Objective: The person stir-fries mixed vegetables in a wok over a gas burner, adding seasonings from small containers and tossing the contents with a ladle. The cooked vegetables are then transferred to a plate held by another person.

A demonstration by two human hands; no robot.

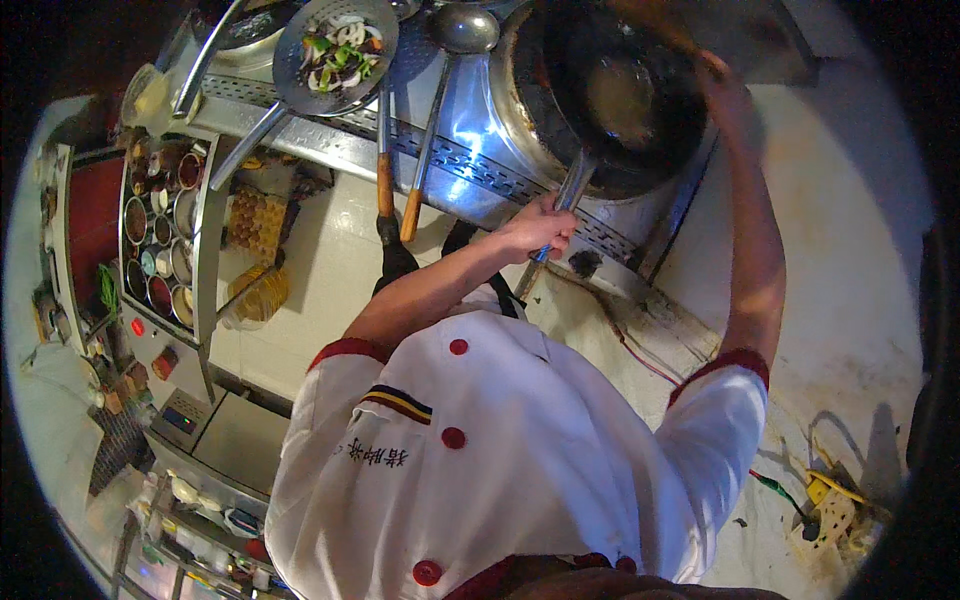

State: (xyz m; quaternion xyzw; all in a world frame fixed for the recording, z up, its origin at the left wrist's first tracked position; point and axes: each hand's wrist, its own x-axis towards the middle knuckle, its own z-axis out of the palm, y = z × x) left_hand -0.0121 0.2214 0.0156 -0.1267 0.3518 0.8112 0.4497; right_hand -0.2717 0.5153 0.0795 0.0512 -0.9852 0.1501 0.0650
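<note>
My left hand (541, 229) is closed around the metal handle (576, 184) of a dark wok (585, 97). The wok sits over a round stove opening (517, 97) with a little cloudy liquid (621, 101) in its bottom. At the wok's far right rim is my right hand (716, 75), blurred. A brown, motion-blurred thing (660, 26) runs from near it over the wok; whether the fingers grip it cannot be told. Left of the wok lies a steel ladle (465, 30) with a wooden handle end.
A perforated strainer (289, 75) holding sliced mushrooms and green pepper rests on the steel stove top (465, 142), beside another wooden-ended handle (385, 180). Farther left stand a rack of seasoning containers (204, 247), a tray of eggs (255, 217) and a clear tub (259, 296). A cable (649, 366) runs at the lower right.
</note>
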